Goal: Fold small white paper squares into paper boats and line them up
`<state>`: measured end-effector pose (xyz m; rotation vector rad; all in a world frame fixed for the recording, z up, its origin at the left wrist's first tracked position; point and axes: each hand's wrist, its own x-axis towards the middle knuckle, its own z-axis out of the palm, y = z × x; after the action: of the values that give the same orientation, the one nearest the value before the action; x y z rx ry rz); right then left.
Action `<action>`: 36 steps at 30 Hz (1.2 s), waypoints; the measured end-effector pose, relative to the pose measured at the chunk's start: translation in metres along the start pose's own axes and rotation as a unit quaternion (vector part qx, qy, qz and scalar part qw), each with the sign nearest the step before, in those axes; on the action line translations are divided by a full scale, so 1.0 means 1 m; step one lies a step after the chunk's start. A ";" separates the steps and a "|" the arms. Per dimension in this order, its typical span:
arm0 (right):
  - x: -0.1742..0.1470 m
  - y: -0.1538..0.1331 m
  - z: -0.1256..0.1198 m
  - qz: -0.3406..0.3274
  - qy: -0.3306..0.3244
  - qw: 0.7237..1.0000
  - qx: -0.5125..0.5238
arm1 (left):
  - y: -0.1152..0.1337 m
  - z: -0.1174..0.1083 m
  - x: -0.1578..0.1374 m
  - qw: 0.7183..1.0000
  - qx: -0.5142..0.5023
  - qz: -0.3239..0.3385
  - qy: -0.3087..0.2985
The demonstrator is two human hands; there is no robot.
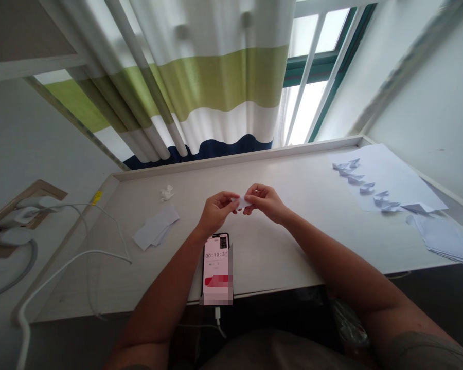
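A small folded piece of white paper (242, 203) is pinched between my two hands above the white desk. My left hand (217, 211) grips its left end between thumb and fingers. On its right end, my right hand (265, 200) closes in the same kind of pinch. Fingertips cover much of the paper, so its full shape is hidden. To the left lies a loose stack of small white paper sheets (157, 227), with a crumpled bit of paper (166, 193) behind it. Several folded paper pieces (367, 187) stand in a slanting row at the right.
A phone (217, 262) showing a running timer lies at the desk's front edge, cable plugged in. Larger paper sheets (405, 174) and another stack (443, 236) rest at the right. White cables (77, 254) run from wall sockets (21, 216) at left. A raised ledge (231, 158) borders the desk's back.
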<state>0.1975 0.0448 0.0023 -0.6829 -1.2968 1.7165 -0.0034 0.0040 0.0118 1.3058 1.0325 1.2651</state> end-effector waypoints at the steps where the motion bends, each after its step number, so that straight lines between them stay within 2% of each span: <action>1: 0.000 0.000 0.000 0.002 0.002 1.000 -0.009 | -0.001 0.000 0.000 1.000 0.008 0.006 -0.001; 16: 0.000 -0.003 -0.004 0.010 -0.011 0.993 -0.115 | -0.001 -0.004 0.000 0.998 0.027 -0.027 -0.047; 26: -0.002 -0.002 0.001 -0.002 -0.018 0.983 -0.184 | -0.007 -0.005 0.001 0.996 0.034 -0.071 -0.047; 31: 0.000 0.001 -0.002 0.019 -0.033 0.987 -0.156 | -0.003 -0.004 0.000 0.994 0.037 -0.085 -0.056; 36: 0.000 0.003 -0.005 0.019 -0.040 0.988 -0.145 | 0.000 -0.002 -0.001 0.995 0.048 -0.083 -0.041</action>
<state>0.2004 0.0472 -0.0023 -0.8155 -1.6190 1.6139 -0.0057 0.0030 0.0112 1.3050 1.1302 1.0387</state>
